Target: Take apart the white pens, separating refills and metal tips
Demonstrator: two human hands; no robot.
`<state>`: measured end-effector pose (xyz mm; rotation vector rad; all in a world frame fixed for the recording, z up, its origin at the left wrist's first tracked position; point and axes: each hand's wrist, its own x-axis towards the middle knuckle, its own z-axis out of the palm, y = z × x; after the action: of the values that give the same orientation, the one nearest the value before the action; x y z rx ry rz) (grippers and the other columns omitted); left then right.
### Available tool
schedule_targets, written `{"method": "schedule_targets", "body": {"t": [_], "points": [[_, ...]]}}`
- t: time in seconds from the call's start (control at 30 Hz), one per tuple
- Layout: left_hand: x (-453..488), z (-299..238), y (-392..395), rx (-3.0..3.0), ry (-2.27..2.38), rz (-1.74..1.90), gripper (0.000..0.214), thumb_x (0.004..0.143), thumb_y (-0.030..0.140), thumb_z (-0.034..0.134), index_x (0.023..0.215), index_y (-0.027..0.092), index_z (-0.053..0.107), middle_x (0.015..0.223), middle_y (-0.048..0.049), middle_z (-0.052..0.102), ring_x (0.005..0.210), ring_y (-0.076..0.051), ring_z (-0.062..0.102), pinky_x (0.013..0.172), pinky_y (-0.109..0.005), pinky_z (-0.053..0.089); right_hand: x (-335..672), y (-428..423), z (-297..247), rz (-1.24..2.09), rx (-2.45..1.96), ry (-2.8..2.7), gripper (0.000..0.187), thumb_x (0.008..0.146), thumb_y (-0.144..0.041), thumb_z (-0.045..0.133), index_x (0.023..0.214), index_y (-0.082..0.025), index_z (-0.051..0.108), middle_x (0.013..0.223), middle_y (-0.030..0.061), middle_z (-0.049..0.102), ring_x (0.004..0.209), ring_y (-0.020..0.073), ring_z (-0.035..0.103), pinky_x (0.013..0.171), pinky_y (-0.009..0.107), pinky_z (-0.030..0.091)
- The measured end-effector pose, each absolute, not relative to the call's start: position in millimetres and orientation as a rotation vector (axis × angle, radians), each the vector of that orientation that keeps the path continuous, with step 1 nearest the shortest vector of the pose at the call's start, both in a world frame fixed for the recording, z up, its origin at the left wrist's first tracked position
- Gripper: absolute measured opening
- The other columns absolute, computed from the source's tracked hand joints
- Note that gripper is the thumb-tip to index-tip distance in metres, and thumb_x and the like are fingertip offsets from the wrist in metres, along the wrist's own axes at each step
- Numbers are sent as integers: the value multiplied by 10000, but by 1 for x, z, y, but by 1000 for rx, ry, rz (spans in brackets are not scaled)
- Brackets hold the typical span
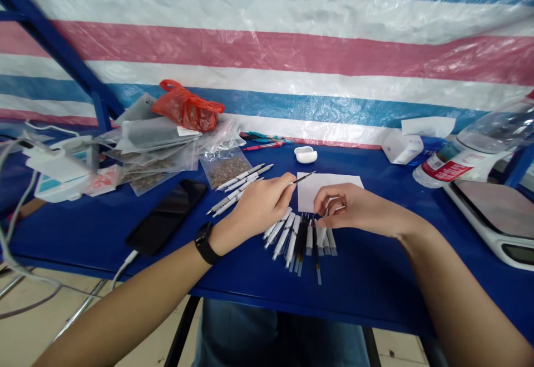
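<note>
Left hand (262, 206) pinches a thin refill (303, 177), right hand (354, 211) a clear piece (336, 204), above the pen row (298, 239).

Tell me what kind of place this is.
Likely a makeshift pen-assembly bench: a blue table backed by a striped tarp, a row of pen parts laid out on it, and clear bags of small parts at the left.

Bright, even daylight, soft faint shadows, sharp centre, wide-angle stretching at edges (forearms bulge), mild glare on tarp (292, 16)
</note>
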<state>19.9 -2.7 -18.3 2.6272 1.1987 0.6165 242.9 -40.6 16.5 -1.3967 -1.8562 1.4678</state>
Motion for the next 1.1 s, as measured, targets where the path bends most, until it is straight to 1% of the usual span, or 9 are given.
{"method": "schedule_targets", "body": {"t": [0.13,0.27,0.37,0.47,0.6,0.77,0.87,0.97,1.1], "points": [[20,-18,-4,2640,1180,604,256,1047,289,364,1092,205,601,643,11,604,603,-187,601,563,-282,289,240,-41,16,1487,-1419,-1853,210,717,-303,815,837,-205,674,733,-21,663,621,133,603,582,254,459],[19,-17,-4,2628,1177,599,253,1048,283,367,1096,205,602,622,17,589,574,-182,579,558,-280,284,236,-42,16,1469,-1408,-1886,214,716,-313,818,851,-206,692,742,-9,678,621,135,598,570,254,457],[19,-16,-5,2622,1182,576,253,1051,284,368,1106,201,601,631,16,597,558,-179,567,551,-284,275,238,-41,15,1406,-1425,-1844,223,748,-371,806,860,-207,705,770,1,691,617,133,606,588,264,476],[20,-16,-6,2634,1147,567,253,1055,292,365,1102,205,598,654,12,612,570,-180,576,550,-288,267,239,-38,12,1306,-1461,-1658,310,770,-483,786,871,-198,721,750,14,686,605,139,612,594,283,495],[21,-17,-9,2648,1063,575,252,1059,290,353,1075,209,590,677,14,620,567,-170,573,551,-288,266,233,-33,7,1200,-1394,-1422,451,703,-594,821,842,-177,720,728,37,696,631,155,622,612,308,518],[20,-17,-9,2657,1071,584,238,1055,285,352,1080,215,578,668,19,621,576,-172,588,552,-288,281,228,-29,3,1115,-1338,-1258,505,608,-647,867,769,-193,716,723,40,695,641,163,615,641,336,535],[19,-13,-7,2672,1118,574,236,1056,286,348,1067,215,573,681,9,638,609,-186,618,568,-293,311,234,-27,3,988,-1361,-1163,501,588,-665,868,704,-215,683,697,39,682,644,169,604,635,332,520],[16,-9,-4,2710,1183,506,222,1047,268,356,1019,218,571,737,-15,673,664,-203,656,582,-300,340,247,-24,6,848,-1402,-1141,487,625,-675,839,681,-233,642,717,48,679,652,177,588,619,333,497],[7,-8,6,2763,1276,415,200,1015,228,398,924,219,576,765,-35,685,717,-228,679,600,-310,370,259,-24,13,774,-1479,-1220,471,655,-658,813,647,-226,627,659,32,618,590,151,501,563,316,415]]}}
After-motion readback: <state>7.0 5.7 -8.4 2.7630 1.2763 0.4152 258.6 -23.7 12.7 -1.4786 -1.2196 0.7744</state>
